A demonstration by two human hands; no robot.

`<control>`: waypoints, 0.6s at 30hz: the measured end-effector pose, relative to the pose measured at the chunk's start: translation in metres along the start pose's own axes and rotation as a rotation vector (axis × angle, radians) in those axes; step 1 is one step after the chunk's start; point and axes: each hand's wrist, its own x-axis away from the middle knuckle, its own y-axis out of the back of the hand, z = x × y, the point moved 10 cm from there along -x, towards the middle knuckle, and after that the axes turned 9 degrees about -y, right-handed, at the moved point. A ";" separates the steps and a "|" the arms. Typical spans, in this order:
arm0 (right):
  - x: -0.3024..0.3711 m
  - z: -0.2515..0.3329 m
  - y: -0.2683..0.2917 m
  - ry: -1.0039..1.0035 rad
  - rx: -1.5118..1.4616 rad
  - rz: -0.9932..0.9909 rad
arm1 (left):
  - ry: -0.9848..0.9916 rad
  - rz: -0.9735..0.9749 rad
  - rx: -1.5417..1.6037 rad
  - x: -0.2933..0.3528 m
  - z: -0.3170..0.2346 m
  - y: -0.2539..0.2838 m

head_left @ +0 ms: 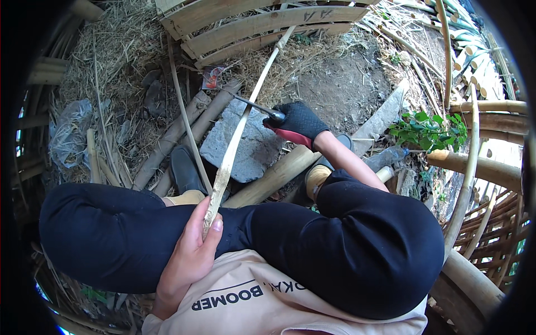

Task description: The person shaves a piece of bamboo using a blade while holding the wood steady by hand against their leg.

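My left hand [190, 257], bare, is wrapped round the lower end of a long pale bamboo strip [231, 151] above my lap. The strip slants up and away to the right, its far end in front of a slatted wooden crate. My right hand [298, 123], in a black and red work glove, grips a knife [254, 105] by its dark handle. Its thin dark blade points left and crosses the strip near mid-length. Whether the edge bites into the bamboo I cannot tell. Below them lies a grey stone block [240, 145] between my feet.
The slatted wooden crate [245, 28] stands ahead. Bamboo poles [173, 134] lie beside the stone, and another pole [273, 177] lies in front of it. A crumpled plastic bag [70, 134] is at left. Leafy greens [430, 131] and a clear bottle [388, 157] are at right.
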 end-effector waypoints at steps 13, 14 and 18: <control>-0.022 -0.014 0.000 0.028 0.125 -0.121 | -0.008 -0.028 -0.236 -0.007 -0.006 0.004; -0.025 -0.012 -0.001 0.049 0.133 -0.120 | -0.011 -0.030 -0.238 -0.007 -0.004 0.005; -0.024 -0.006 0.004 0.062 0.165 -0.122 | -0.094 -0.064 -0.236 -0.006 -0.004 0.008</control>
